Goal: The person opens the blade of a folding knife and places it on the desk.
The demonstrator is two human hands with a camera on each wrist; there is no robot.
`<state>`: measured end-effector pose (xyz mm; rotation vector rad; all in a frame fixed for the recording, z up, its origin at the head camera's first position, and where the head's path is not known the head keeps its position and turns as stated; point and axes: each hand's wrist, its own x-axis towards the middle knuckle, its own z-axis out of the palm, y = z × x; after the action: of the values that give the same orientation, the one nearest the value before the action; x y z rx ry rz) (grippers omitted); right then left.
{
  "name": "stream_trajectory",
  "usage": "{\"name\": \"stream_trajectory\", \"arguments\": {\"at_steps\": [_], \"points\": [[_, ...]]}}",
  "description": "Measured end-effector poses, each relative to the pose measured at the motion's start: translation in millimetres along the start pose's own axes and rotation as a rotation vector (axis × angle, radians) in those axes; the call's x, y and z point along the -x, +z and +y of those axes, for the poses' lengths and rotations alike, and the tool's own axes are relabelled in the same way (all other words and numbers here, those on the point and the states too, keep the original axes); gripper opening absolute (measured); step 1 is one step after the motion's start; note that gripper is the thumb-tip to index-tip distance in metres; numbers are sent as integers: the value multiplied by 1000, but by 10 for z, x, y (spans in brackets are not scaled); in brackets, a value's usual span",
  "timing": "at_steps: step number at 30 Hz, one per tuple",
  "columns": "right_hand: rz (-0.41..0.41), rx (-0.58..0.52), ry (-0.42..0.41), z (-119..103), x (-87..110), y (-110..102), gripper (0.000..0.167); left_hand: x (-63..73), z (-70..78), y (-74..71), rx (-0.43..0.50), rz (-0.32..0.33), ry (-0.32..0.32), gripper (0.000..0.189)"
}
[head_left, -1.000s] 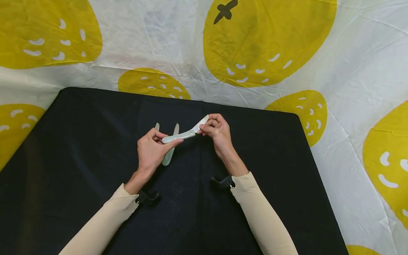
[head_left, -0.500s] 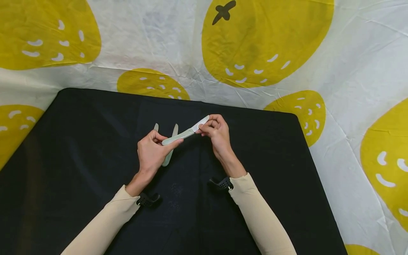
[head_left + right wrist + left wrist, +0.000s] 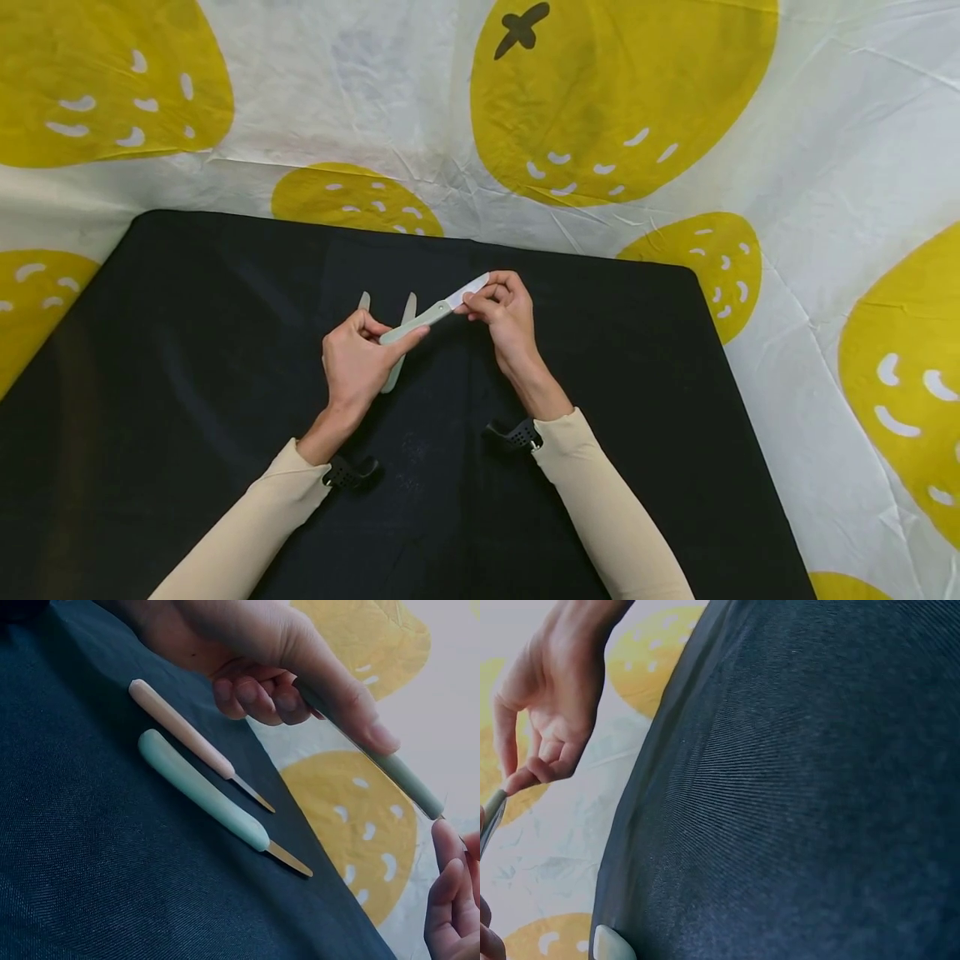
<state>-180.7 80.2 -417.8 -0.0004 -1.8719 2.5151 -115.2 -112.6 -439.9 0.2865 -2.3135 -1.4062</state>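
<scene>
Spread under everything I see a white cloth (image 3: 810,125) printed with big yellow fruit shapes, and over it lies a black mat (image 3: 187,350) where the work sits; from my remote seat I watch both hands raised a little above the mat's middle, near each other but not touching; the left hand (image 3: 354,360) grips the grey-green handle of a small knife (image 3: 431,313), thumb laid along the handle, while the right hand (image 3: 504,312) pinches the pale blade end between its fingertips, so the knife bridges the gap between the two; the right wrist view shows two more utensils lying on the mat beneath the left hand, a pink-handled one (image 3: 184,731) and, just beside it and roughly parallel, a mint-handled one (image 3: 202,791), each with a thin metal tip pointing toward the mat's far edge; beige sleeves (image 3: 615,508) cover both forearms, and a black strap (image 3: 513,435) sits at each wrist; I see no container, and no writing or brand that I can read on any of the pieces.
</scene>
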Motion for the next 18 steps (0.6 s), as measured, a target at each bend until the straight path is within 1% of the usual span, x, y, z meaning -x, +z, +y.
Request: {"name": "stream_trajectory", "arguments": {"at_steps": [4,7,10,13,18], "points": [[4,6,5,11,-4,4,31,3,-2,-1,-31,-14,10,46],[2,12,8,22,-15,5,31,5,0,-3,-62,-51,21,47],[-1,25,8,34,-31,-2,31,18,5,1,-102,-111,40,47],[-15,54,10,39,-48,-15,32,43,7,12,-127,-177,74,44],[-30,122,10,28,-87,-51,35,86,32,30,-114,-279,144,39]]}}
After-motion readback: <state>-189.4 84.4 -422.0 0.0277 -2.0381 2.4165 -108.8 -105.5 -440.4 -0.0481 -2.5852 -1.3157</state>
